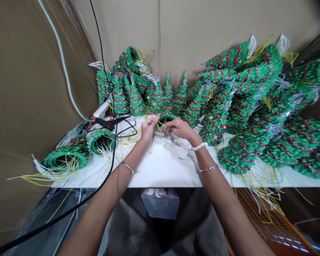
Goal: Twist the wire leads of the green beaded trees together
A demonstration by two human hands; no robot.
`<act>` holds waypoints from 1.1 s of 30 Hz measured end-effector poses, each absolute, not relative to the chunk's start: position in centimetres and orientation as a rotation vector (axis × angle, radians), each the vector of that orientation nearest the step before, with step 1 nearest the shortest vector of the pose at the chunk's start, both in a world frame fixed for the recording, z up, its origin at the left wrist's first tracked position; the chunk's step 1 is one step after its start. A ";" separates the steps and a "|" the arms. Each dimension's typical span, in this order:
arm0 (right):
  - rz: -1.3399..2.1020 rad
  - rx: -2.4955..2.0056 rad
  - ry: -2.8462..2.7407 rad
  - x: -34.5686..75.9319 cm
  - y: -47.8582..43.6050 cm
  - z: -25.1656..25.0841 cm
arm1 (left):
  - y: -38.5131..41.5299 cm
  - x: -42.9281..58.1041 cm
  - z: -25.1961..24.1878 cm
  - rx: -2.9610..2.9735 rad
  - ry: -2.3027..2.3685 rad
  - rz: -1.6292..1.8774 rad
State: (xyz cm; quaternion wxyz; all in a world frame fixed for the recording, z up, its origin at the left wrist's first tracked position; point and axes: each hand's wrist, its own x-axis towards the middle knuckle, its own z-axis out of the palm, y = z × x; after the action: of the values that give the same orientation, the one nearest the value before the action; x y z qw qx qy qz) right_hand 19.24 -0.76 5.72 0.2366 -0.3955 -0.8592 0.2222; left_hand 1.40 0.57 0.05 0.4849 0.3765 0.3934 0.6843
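Note:
A small green tinsel Christmas tree [167,116] lies on the white table with its hollow base toward me, in the middle. Yellow and white wires come out of that base. On its left side, my left hand [148,128] has thumb and fingertips pinched together on yellow wire. Opposite it, my right hand [179,128] is bent over the right rim of the opening, its fingers curled down among the wires. Whether those fingers grip a wire cannot be made out. Bits of cut wire [128,140] are scattered around the left hand.
Many finished-looking tinsel trees [240,131] are heaped at right, others [138,96] stand along the back wall. Two hollow-based trees [66,160] lie at left. A black-and-orange glue gun [109,122] rests near a white power strip [101,110]. A black cable [113,153] hangs across the left side.

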 end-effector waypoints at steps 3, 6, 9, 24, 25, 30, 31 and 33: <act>0.705 -0.995 -2.326 19.4 -0.3 5.2 | 0.6 1.3 0.1 0.932 0.951 1.662; 0.826 -0.909 -2.365 19.2 -0.3 5.1 | 0.5 1.3 0.2 0.944 0.959 1.665; 0.874 -0.856 -2.362 19.0 -0.6 5.3 | 0.4 1.3 0.2 0.954 0.971 1.666; 0.340 -1.044 -1.985 16.7 -0.1 3.0 | 0.5 1.4 -0.2 0.895 0.920 1.667; 0.313 -1.059 -2.003 16.6 -0.2 2.9 | 0.5 1.4 -0.2 0.894 0.923 1.672; 0.172 -1.167 -2.081 16.3 -0.9 2.9 | 0.5 1.5 -0.3 0.898 0.942 1.682; 0.141 -1.188 -2.092 16.3 -0.9 2.9 | 0.6 1.5 -0.3 0.898 0.937 1.685; 0.079 -1.227 -2.108 16.2 -1.0 2.9 | 0.6 1.5 -0.3 0.899 0.927 1.693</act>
State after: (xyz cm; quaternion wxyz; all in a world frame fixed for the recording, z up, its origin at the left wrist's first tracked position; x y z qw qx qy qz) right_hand 16.16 -1.01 2.87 0.3433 -0.4722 -0.8113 0.0304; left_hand 1.49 0.57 -0.28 0.4849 0.3694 0.3808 0.6953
